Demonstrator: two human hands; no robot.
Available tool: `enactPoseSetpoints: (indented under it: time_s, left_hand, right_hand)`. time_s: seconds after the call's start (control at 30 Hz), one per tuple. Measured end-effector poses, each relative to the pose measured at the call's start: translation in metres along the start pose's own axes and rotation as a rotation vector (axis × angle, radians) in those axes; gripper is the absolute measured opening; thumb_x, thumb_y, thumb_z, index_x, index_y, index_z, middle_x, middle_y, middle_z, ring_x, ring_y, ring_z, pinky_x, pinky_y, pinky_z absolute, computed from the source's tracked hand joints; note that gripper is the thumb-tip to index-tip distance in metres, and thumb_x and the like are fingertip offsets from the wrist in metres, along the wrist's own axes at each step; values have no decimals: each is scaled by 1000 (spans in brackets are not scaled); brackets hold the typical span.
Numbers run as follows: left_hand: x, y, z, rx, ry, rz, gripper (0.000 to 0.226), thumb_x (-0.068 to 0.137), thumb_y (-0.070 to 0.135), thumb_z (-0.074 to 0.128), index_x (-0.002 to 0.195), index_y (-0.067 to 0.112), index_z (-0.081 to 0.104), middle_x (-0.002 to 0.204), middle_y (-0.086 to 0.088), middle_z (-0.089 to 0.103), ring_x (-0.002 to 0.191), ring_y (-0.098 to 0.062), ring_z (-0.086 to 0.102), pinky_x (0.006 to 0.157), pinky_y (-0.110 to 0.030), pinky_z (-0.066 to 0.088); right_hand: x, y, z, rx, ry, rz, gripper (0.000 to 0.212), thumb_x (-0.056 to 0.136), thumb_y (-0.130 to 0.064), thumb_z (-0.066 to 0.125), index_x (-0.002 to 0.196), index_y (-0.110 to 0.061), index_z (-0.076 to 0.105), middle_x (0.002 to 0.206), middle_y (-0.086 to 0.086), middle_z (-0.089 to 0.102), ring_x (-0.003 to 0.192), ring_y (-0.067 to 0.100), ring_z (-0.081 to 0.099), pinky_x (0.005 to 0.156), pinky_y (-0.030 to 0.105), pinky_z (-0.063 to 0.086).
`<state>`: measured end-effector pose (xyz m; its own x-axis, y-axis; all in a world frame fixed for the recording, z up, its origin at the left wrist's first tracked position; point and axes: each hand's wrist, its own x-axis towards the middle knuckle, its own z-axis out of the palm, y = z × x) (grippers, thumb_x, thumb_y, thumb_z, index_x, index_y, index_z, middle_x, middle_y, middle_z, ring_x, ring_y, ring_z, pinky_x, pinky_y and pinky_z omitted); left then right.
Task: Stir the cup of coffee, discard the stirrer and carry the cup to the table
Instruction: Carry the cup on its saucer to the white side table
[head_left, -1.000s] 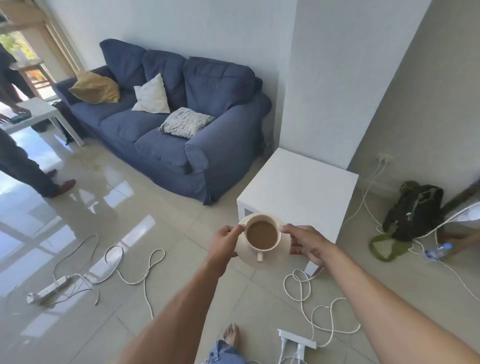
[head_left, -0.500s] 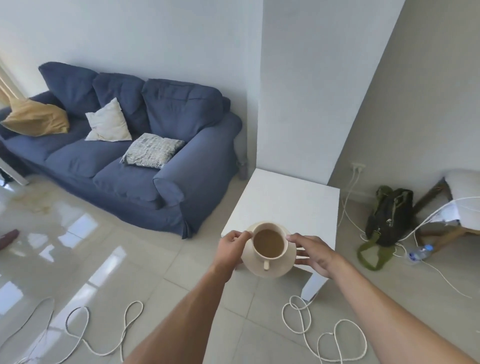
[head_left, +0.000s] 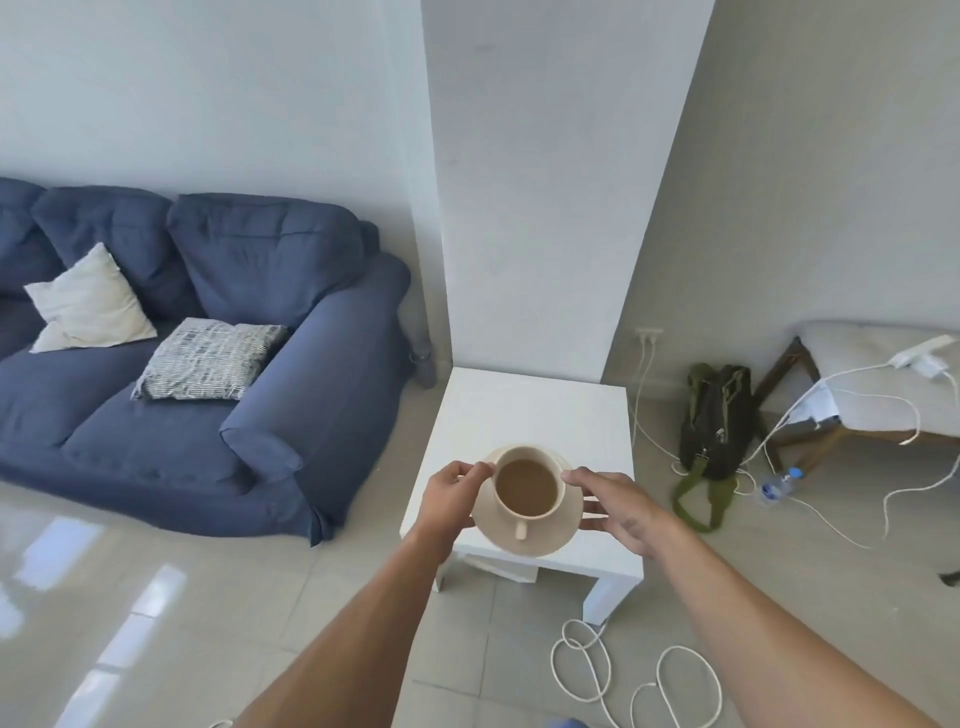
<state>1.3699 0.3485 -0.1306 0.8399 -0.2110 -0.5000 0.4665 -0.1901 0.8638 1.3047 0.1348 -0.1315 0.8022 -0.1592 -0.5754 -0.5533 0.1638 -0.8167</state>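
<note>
A cream cup (head_left: 527, 486) full of milky coffee stands on a cream saucer (head_left: 556, 538), its handle turned toward me. My left hand (head_left: 451, 499) pinches the saucer's left rim, thumb on top. My right hand (head_left: 615, 506) holds the right rim, fingers spread under it. Both hands carry cup and saucer above the near half of a small white square table (head_left: 545, 410). No stirrer is in view.
A blue sofa (head_left: 208, 353) with cushions stands left of the table. A white pillar (head_left: 545, 182) rises behind it. White cables (head_left: 592, 670) loop on the tiled floor by the table leg. A green bag (head_left: 719, 421), a water bottle (head_left: 776, 486) and a padded stool (head_left: 883, 384) sit to the right.
I have moved toward the white table and the view has turned right. The cup and saucer, held in both hands throughout, now hang over the table's near half.
</note>
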Motion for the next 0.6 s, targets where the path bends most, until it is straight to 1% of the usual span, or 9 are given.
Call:
enactPoseSetpoints:
  time_s: [0.1, 0.17, 0.27, 0.37, 0.5, 0.53, 0.6]
  left_hand:
    - [17, 10, 9, 6, -10, -1, 24, 87, 32, 67, 94, 10, 64, 89, -1, 66, 76, -14, 63, 85, -48, 59]
    - [32, 19, 16, 6, -13, -12, 30, 86, 34, 68, 106, 13, 61, 98, -3, 67, 83, -15, 65, 87, -48, 59]
    - [50, 33, 26, -13, -20, -29, 49, 86, 35, 70, 127, 21, 47, 109, -3, 64, 94, -14, 64, 90, -46, 57]
    - [68, 47, 36, -2, -28, -33, 58, 86, 35, 70, 135, 19, 44, 111, -1, 62, 96, -14, 63, 89, -44, 57]
    - [103, 61, 48, 36, -33, -34, 69, 71, 49, 72, 126, 8, 59, 115, -6, 67, 98, -19, 66, 80, -39, 61]
    - [109, 65, 51, 49, -46, -21, 61, 73, 48, 70, 117, 7, 64, 112, -6, 68, 95, -18, 66, 77, -36, 62]
    - [118, 74, 58, 45, -63, -1, 32, 85, 37, 67, 97, 7, 71, 97, -6, 69, 86, -18, 65, 76, -35, 60]
  right_hand:
    - [13, -11, -9, 3, 19, 5, 13, 89, -25, 68, 81, -14, 70, 72, -1, 66, 71, 18, 60, 69, 32, 49]
    - [24, -19, -17, 7, 29, 9, 13, 89, -24, 68, 83, -13, 69, 73, 0, 66, 72, 19, 60, 69, 32, 49]
    - [40, -32, -29, 13, 38, 14, 12, 89, -24, 68, 84, -13, 69, 75, 1, 66, 74, 20, 61, 69, 33, 50]
    - [56, -46, -39, 8, 35, 15, 13, 89, -24, 68, 81, -14, 70, 73, 0, 66, 73, 19, 60, 69, 32, 49]
    - [81, -68, -56, 17, 28, 5, 15, 89, -23, 68, 75, -17, 72, 71, -1, 67, 74, 20, 60, 71, 32, 49]
    - [86, -72, -59, 14, 29, 2, 16, 89, -23, 68, 75, -17, 72, 71, -2, 68, 74, 20, 60, 71, 32, 49]
    - [97, -79, -66, 15, 26, -7, 15, 89, -23, 68, 76, -18, 73, 71, -2, 69, 74, 19, 62, 70, 32, 49]
